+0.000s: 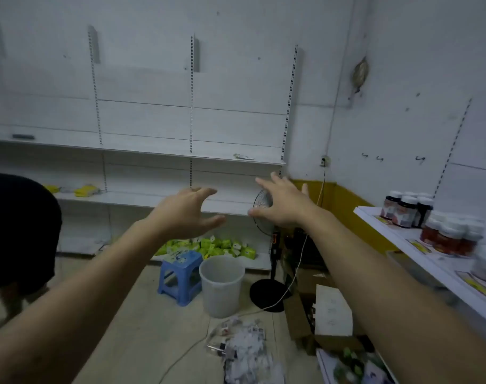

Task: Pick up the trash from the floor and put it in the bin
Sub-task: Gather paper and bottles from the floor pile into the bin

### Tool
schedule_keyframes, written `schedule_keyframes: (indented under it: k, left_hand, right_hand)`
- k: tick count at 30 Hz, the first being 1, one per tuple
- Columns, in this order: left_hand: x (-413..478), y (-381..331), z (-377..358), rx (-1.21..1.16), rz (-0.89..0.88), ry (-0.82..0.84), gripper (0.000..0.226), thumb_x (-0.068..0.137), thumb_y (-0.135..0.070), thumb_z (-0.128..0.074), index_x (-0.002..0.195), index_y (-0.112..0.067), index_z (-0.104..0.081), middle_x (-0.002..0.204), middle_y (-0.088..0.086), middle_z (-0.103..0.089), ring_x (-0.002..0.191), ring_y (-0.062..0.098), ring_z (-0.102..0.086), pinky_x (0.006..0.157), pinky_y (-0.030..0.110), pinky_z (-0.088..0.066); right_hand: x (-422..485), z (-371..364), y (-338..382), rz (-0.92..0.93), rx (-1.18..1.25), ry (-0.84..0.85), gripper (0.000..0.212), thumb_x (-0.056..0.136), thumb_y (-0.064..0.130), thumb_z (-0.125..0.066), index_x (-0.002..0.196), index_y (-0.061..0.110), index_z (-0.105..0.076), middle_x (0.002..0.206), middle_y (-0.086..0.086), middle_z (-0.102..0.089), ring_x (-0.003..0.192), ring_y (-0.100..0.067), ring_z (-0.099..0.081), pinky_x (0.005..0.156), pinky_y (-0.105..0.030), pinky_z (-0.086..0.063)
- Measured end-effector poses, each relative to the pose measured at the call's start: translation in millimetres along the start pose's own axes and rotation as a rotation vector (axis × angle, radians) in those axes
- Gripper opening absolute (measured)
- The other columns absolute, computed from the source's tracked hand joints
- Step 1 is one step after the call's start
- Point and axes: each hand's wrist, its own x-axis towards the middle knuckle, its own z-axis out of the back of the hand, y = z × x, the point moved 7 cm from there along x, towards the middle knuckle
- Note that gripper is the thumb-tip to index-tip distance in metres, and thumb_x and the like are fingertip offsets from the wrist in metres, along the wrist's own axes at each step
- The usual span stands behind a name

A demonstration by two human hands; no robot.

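On the tiled floor at about six o'clock, close to the person's feet, lies the trash (246, 353): a loose heap of torn white paper scraps mixed with clear plastic wrapping. The bin (221, 286), a pale empty bucket, stands upright just past it toward twelve o'clock, with a blue stool (180, 275) touching or nearly touching its nine o'clock side and the black base of a standing fan (268, 295) just beside it at three o'clock. Both arms are stretched forward at chest height; the left hand (189, 214) and the right hand (282, 203) are spread wide with fingers apart, holding nothing, and hang well above both trash and bin. Nothing has been gathered yet, by the look of it. The main risk is the heap itself: small scraps will likely slip between open fingers and scatter on the way to the bin unless scooped with both hands cupped. A white cable (288, 284) runs across the floor right by the pile and could be snagged along with the paper, tugging the fan. Cardboard boxes (313, 322) at four o'clock crowd the approach, and another person in dark clothing (20, 231) stands near at nine o'clock.
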Motion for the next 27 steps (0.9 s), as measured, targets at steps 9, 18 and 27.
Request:
schedule_keyframes:
  k: [9,18,27]
  left_hand:
    - [45,32,-58,-0.004,0.014,0.045,0.079,0.077,-0.069,-0.051,0.143,-0.032,-0.028,0.147,0.001,-0.042,0.132,0.021,-0.041,0.103,0.043,-0.041]
    - [126,54,-108,0.086,0.075,0.074,0.078,0.080,-0.065,-0.053,0.144,-0.028,-0.029,0.146,0.002,-0.043,0.132,0.020,-0.041,0.102,0.041,-0.041]
    - [182,100,-159,0.126,0.163,0.135,0.076,0.080,-0.066,-0.051,0.143,-0.030,-0.029,0.145,0.002,-0.044,0.130,0.022,-0.042,0.100,0.041,-0.041]
  right_hand:
    - [48,-50,-28,-0.019,-0.019,0.044,0.087,0.078,0.071,-0.053,0.149,0.040,-0.014,0.162,-0.001,-0.004,0.149,-0.028,-0.003,0.116,-0.061,0.000]
    - [151,-103,-89,0.025,0.068,0.048,0.086,0.077,0.069,-0.055,0.148,0.041,-0.016,0.162,-0.002,-0.008,0.148,-0.027,-0.011,0.116,-0.061,-0.007]
    - [228,-177,-95,0.099,0.155,0.116,0.087,0.078,0.068,-0.056,0.149,0.040,-0.015,0.162,-0.003,-0.006,0.148,-0.028,-0.010,0.115,-0.059,-0.007]
